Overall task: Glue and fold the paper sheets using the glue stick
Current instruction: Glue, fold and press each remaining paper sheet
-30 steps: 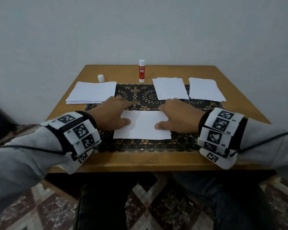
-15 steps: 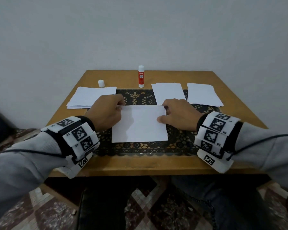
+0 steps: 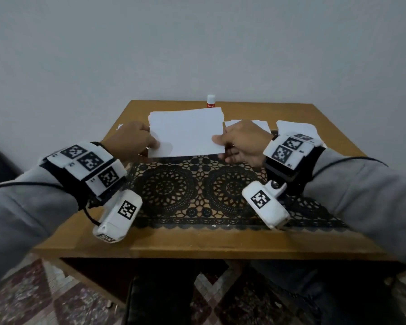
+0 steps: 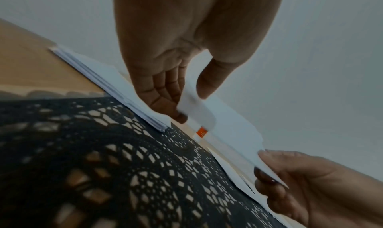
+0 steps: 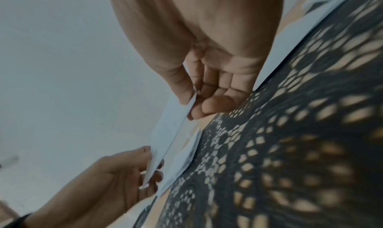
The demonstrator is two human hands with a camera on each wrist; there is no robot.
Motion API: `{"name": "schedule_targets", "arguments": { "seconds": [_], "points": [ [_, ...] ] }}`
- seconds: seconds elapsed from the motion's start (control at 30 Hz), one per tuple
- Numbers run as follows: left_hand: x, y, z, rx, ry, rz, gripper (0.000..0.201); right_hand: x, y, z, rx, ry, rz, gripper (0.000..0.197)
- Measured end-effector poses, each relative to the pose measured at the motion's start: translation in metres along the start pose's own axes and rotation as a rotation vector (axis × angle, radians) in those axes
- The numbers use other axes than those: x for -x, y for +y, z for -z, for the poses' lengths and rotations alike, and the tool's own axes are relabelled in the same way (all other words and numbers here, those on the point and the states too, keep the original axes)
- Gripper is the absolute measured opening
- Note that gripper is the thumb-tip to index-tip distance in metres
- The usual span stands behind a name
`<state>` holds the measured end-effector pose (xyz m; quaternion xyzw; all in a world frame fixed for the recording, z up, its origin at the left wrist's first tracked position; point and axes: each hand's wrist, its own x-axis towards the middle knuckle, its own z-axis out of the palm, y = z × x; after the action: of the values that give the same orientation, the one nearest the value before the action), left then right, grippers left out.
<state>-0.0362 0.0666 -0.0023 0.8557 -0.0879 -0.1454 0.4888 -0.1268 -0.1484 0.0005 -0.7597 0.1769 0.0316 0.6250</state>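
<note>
Paper sheet [image 3: 185,132] is up off the tabletop [image 3: 197,240], above the black lace mat [image 3: 197,191]. Left hand [image 3: 129,141] pinches its left edge, thumb on top and fingers under. Right hand [image 3: 244,141] pinches the right edge the same way. Each grip is closed on the sheet. Glue stick [image 3: 210,101] stands behind it, near the wall.

head overview, two close wrist views

Matt white paper sheet [image 3: 185,132] up top, openwork black lace cloth [image 3: 197,191] mid-frame, smooth wooden table [image 3: 197,242] below.
</note>
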Motion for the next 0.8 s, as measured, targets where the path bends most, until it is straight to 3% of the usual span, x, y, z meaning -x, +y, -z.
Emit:
{"name": "schedule_targets", "arguments": {
  "seconds": [0.07,0.13,0.3,0.33,0.43,0.67,0.8],
  "points": [
    [-0.005,-0.003,0.01,0.021,0.032,0.024,0.027,-0.012,-0.007,-0.012,0.008,0.019,-0.005,0.023],
    [-0.012,-0.005,0.023,0.047,0.109,0.03,0.017,-0.024,-0.014,-0.024,0.033,0.031,-0.015,0.025],
    [-0.031,-0.017,0.044,-0.107,0.254,0.021,0.023,-0.051,-0.034,-0.052,0.155,0.002,-0.073,0.009],
    [-0.036,-0.02,0.047,-0.173,0.259,0.012,0.019,-0.055,-0.037,-0.057,0.197,-0.047,-0.1,0.009],
    [-0.047,-0.025,0.056,-0.336,0.247,-0.009,0.014,-0.065,-0.042,-0.074,0.307,-0.218,-0.169,0.033],
    [-0.058,-0.036,0.06,-0.518,0.175,0.033,0.02,-0.091,-0.03,-0.09,0.542,-0.011,-0.019,0.03],
    [-0.058,-0.038,0.059,-0.586,0.172,0.021,0.026,-0.093,-0.029,-0.091,0.438,-0.051,-0.146,0.029]
  ]
}}
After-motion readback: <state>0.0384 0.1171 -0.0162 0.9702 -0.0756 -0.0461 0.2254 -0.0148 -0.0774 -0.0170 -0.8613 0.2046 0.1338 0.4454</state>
